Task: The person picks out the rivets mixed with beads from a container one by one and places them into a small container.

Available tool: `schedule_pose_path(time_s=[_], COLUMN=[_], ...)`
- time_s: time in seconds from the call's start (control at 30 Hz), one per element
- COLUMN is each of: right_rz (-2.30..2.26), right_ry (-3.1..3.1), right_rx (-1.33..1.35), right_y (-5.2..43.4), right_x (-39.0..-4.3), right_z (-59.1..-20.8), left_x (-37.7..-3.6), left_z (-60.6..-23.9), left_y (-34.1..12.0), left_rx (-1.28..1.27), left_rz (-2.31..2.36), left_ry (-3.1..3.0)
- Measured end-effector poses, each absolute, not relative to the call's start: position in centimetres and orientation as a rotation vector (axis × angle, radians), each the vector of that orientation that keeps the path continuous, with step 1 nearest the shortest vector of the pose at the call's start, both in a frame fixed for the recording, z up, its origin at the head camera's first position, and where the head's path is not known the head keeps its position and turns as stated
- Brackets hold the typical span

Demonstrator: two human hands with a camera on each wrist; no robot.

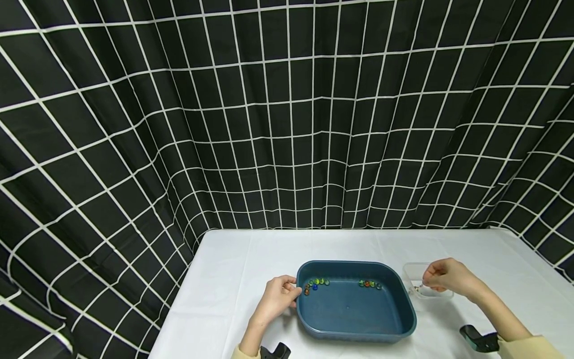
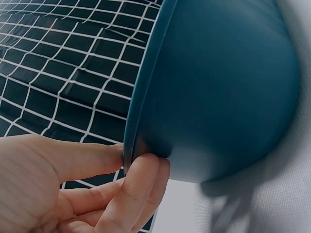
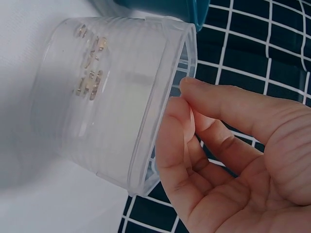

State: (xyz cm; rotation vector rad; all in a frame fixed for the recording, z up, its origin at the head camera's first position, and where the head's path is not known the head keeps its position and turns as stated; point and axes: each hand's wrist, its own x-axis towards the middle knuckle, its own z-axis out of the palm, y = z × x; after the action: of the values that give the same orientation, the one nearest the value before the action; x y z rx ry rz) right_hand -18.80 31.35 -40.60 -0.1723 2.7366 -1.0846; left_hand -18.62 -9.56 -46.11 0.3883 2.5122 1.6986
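A dark blue plastic tray point(image 1: 358, 319) sits on the white table. Two small groups of coloured marbles point(image 1: 316, 283) lie along its far inner wall. My left hand point(image 1: 293, 290) pinches the tray's left rim point(image 2: 141, 97), thumb on one side and fingers on the other point(image 2: 131, 160). To the right of the tray stands a small clear plastic container point(image 1: 412, 270). My right hand point(image 1: 426, 281) is over it, with thumb and curled forefinger at the container's rim point(image 3: 160, 126). Some small pale marks show through the container's wall point(image 3: 90, 68).
A black curtain with a white grid point(image 1: 287, 124) hangs behind and to both sides of the table point(image 1: 233, 269). The table's left edge runs close to my left arm. Black wrist mounts point(image 1: 477, 339) show at the bottom of the head view.
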Motion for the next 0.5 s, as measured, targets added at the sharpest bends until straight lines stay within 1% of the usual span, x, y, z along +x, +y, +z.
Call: schedule_pose_path(time_s=[0.23, 0.5], right_rz=[-1.098, -1.04], right_ry=[2.734, 2.839], right_rx=[-0.198, -0.165], right_y=[31.1, 29.9], right_x=[-18.7, -18.4], right_z=[-40.7, -41.0], left_x=[-18.6, -18.5], left_z=[-46.0, -45.9], left_y=[-9.7, -9.8], left_rx=[0.401, 0.398], left_rz=[1.692, 1.69], left_ry=[2.52, 2.526])
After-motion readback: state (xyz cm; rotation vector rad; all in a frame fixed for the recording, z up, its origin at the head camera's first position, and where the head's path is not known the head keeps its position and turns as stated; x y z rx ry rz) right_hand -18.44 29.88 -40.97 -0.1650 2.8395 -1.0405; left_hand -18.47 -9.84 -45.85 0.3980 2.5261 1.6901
